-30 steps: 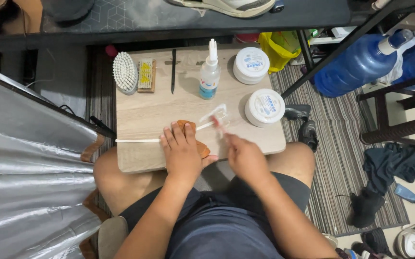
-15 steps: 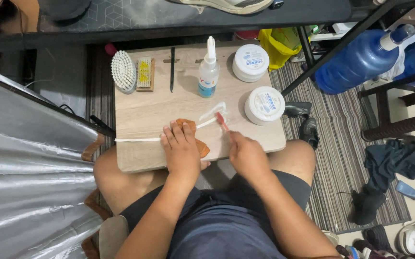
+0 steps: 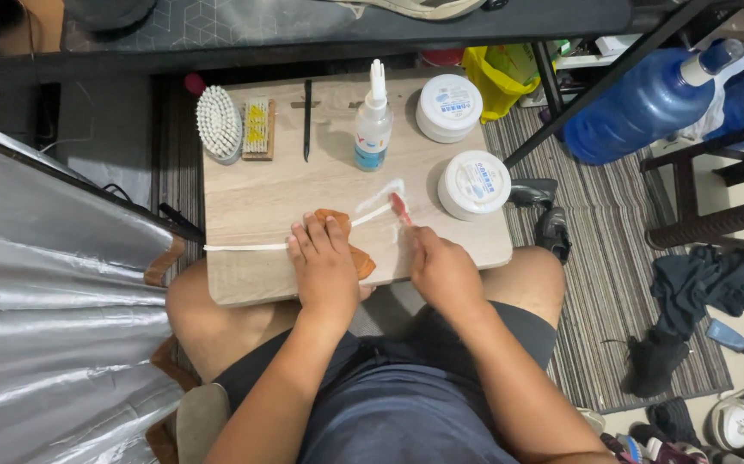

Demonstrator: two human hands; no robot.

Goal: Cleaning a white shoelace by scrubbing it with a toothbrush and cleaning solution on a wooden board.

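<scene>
Now the left hand [image 3: 327, 262] presses flat, fingers spread, on a brown leather piece [image 3: 350, 245] lying on the desk [image 3: 251, 206] across the knees. The right hand [image 3: 442, 268] is clenched around a small red-tipped brush [image 3: 398, 204], working it along a white lace [image 3: 320, 236]. Likely a cleaning stroke; steadiness matters next.

A board [image 3: 251, 198] is laid across the lap, with a brush [image 3: 218, 123], a block [image 3: 257, 128], a bottle [image 3: 373, 120] and a jar [image 3: 448, 106] ranged along its far edge, a second jar [image 3: 473, 184] nearer at right.
</scene>
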